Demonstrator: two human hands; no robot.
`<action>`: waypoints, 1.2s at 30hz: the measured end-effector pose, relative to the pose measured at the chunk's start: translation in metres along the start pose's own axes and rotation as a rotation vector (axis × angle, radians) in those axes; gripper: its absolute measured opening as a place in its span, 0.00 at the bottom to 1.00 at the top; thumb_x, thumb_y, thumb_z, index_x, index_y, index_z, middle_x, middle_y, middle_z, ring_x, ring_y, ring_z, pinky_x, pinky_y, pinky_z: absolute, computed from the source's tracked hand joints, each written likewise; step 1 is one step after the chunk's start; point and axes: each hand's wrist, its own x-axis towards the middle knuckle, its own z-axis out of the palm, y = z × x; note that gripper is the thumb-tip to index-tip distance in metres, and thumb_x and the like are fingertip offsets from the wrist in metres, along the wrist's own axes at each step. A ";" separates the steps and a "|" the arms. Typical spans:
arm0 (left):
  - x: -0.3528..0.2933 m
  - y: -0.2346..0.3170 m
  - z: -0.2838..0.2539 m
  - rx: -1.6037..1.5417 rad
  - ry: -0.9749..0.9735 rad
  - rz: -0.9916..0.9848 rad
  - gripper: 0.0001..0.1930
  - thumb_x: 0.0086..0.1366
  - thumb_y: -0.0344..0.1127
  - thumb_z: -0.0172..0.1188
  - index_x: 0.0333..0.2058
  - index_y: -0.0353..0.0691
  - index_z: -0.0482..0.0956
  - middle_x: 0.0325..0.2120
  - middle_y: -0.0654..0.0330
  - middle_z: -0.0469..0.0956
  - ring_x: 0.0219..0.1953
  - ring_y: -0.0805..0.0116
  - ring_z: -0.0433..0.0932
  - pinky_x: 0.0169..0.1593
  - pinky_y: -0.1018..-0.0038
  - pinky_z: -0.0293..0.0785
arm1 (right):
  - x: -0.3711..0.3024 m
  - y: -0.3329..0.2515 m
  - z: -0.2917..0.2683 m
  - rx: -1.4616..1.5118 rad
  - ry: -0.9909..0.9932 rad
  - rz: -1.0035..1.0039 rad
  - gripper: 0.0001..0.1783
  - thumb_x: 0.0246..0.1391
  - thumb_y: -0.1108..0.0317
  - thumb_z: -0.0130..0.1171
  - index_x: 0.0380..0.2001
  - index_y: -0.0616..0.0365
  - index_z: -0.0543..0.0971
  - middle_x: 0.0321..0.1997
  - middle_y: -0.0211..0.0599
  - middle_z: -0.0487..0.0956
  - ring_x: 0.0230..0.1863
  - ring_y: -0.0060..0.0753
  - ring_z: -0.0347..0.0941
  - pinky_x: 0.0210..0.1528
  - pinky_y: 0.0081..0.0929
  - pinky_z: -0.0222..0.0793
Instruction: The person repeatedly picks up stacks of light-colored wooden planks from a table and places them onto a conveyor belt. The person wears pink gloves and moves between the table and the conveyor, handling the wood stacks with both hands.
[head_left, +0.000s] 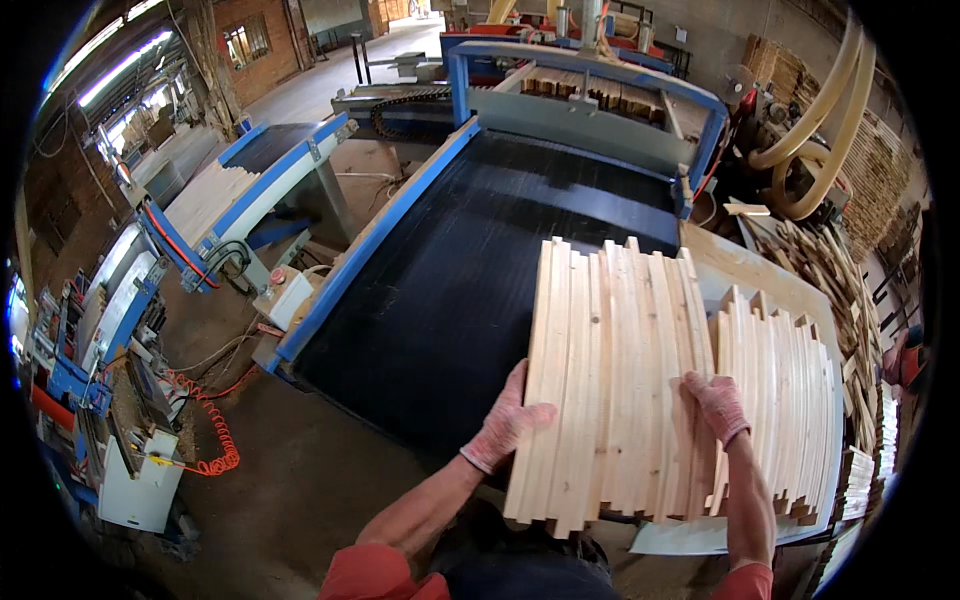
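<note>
Wood strips, lower right of frame centre, are pinched between left hand and right hand, each at an outer edge. Inward pressure should be evenly applied so none are dropped.

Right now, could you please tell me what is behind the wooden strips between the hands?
Beyond the far ends of the wooden strips, black belt shows; what lies directly beneath them is covered.
</note>
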 end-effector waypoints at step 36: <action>0.031 -0.052 0.002 0.386 -0.147 0.092 0.29 0.72 0.23 0.57 0.71 0.29 0.68 0.70 0.47 0.71 0.73 0.54 0.69 0.77 0.62 0.60 | -0.052 -0.080 0.033 0.780 -0.446 -0.140 0.29 0.71 0.47 0.58 0.63 0.56 0.80 0.39 0.33 0.81 0.41 0.26 0.76 0.48 0.30 0.77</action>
